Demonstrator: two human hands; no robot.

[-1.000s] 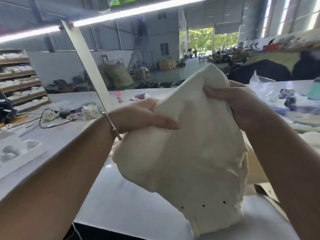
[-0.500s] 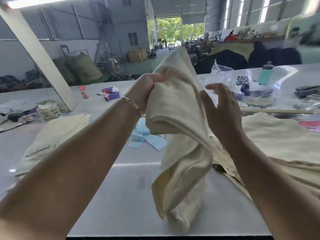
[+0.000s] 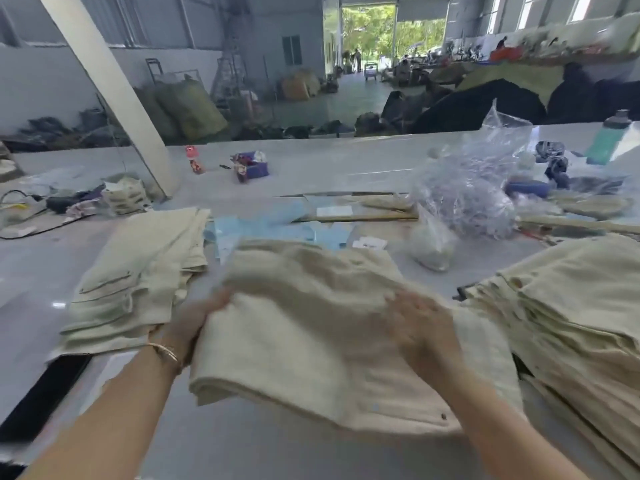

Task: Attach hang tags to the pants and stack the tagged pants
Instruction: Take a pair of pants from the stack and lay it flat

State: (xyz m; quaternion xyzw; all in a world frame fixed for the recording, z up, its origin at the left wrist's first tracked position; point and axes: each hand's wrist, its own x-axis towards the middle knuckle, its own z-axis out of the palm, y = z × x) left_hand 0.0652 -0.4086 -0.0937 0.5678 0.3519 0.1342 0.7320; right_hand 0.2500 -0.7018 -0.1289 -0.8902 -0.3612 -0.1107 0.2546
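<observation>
Pants (image 3: 322, 327), one cream pair, lie folded and a little rumpled on the grey bench (image 3: 242, 445) straight in front of the person, between two piles. The big pile (image 3: 568, 306) on the right is many pairs deep; the small stack (image 3: 138, 271) on the left holds only a few, laid flat. My guess is that the right pile waits for tags and the left one is done, though no tag shows on either.

The left hand (image 3: 197, 317) grips the near left edge of the pair, fingers curled under the cloth. The right hand (image 3: 420, 327) rests on top of the fabric; it is blurred, so I cannot tell whether its fingers pinch the cloth or only press it flat.

Pale blue cards (image 3: 273, 226), likely the hang tags, are scattered on the bench just beyond the pants, and a clear plastic bag (image 3: 464, 195) sits further right.

The step in hand looks like laying the pair out for tagging. Next would come finding the waistband or a loop, then reaching forward for one blue card.
</observation>
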